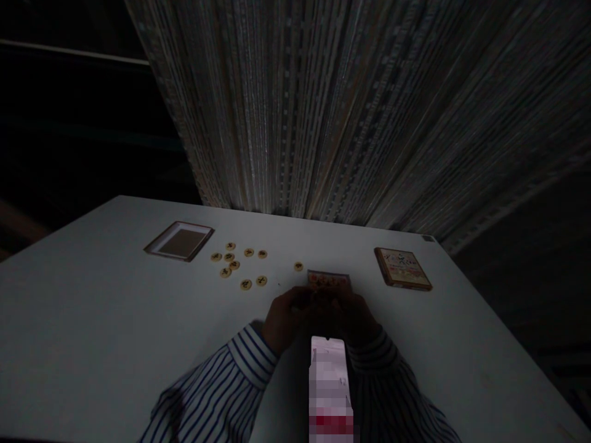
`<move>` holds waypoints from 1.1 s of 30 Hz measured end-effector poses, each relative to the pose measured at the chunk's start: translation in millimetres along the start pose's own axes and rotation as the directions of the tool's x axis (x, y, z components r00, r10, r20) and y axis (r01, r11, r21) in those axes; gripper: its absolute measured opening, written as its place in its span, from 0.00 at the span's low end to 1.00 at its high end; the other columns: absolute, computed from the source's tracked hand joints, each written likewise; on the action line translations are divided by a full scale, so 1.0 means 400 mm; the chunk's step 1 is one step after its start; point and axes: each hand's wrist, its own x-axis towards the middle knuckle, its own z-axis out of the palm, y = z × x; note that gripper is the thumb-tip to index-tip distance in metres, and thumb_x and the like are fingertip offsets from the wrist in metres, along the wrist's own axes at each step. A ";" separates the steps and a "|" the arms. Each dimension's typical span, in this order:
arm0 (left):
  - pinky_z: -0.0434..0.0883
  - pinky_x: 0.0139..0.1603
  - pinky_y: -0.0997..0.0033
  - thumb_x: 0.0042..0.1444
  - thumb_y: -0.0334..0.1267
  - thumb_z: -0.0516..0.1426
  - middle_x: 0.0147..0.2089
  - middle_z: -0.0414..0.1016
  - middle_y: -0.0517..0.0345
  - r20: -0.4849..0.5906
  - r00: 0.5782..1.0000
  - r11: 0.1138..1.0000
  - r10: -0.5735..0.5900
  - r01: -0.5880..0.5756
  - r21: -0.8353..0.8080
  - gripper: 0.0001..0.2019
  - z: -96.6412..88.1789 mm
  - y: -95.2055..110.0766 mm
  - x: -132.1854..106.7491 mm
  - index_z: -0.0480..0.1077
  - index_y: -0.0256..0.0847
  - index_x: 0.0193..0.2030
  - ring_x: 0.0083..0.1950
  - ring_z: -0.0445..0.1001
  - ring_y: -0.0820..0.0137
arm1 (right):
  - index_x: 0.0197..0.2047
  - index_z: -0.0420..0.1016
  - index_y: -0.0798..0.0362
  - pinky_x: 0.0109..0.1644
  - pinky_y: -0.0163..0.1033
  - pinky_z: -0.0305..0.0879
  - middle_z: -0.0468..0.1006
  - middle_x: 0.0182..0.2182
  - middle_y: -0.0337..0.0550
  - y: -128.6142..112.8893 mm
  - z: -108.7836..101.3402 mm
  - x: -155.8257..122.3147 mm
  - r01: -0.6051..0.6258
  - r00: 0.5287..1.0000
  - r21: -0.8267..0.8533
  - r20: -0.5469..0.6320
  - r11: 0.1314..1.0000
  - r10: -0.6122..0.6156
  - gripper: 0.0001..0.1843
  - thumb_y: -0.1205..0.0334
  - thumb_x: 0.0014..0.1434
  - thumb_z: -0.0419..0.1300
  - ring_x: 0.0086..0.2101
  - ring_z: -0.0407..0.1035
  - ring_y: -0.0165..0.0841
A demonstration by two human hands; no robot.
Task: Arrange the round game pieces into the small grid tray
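My left hand and my right hand are close together at the near side of a small box with rows of reddish round pieces in it. Both sets of fingers curl inward over its near edge, in deep shadow. What lies between the fingertips is too dark to make out. Just beyond my left hand lies a round Chinese chess piece on the white table. Several more Chinese chess pieces with dark characters are scattered to the left.
An open, shallow box part with a pale inside lies at the far left of the table. At the right is a flat printed box. A lit phone sits between my forearms. A string curtain hangs behind the table.
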 end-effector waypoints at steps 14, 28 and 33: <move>0.75 0.42 0.63 0.49 0.38 0.57 0.37 0.80 0.53 -0.012 0.998 0.993 -0.056 0.054 -0.104 0.10 -0.010 0.008 0.014 0.75 0.39 0.37 0.38 0.78 0.65 | 0.46 0.73 0.49 0.42 0.43 0.71 0.78 0.39 0.46 0.020 0.002 -0.003 0.035 0.998 -0.047 0.062 0.998 -0.032 0.15 0.60 0.55 0.55 0.39 0.73 0.36; 0.74 0.38 0.67 0.54 0.39 0.53 0.35 0.79 0.54 -0.083 0.995 0.996 -0.059 0.064 0.062 0.11 -0.014 -0.019 0.016 0.74 0.39 0.38 0.35 0.76 0.67 | 0.45 0.73 0.54 0.39 0.41 0.70 0.78 0.38 0.48 0.064 -0.045 0.007 0.098 0.984 -0.425 0.175 0.900 -0.025 0.15 0.60 0.54 0.56 0.37 0.72 0.37; 0.73 0.38 0.68 0.54 0.40 0.52 0.36 0.79 0.54 -0.070 0.996 0.986 -0.051 0.062 0.158 0.12 -0.011 -0.029 0.010 0.74 0.39 0.39 0.36 0.76 0.67 | 0.42 0.74 0.52 0.34 0.39 0.67 0.78 0.37 0.47 0.083 -0.051 0.006 0.213 0.957 -0.541 0.282 0.813 -0.063 0.12 0.60 0.56 0.55 0.36 0.72 0.37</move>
